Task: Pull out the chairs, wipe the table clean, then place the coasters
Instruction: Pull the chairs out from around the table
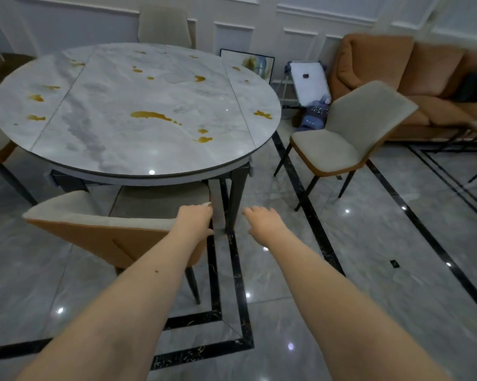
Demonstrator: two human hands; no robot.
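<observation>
Chairs come first, and the nearest cream-and-orange upholstered chair (105, 229) stands with its seat tucked under the round grey marble-pattern table (75, 163), whose top carries yellow-brown spills (152, 116). The left hand (194, 220) grasps the right corner of its backrest, fingers curled over the top edge; the right hand (263, 220) hangs beside it, fingers relaxed and holding nothing. A second matching chair (341, 141) already stands well clear on the right. Best to pull straight back, level (both hands would steady it), keeping the legs off the table leg (236, 199). No coasters show
</observation>
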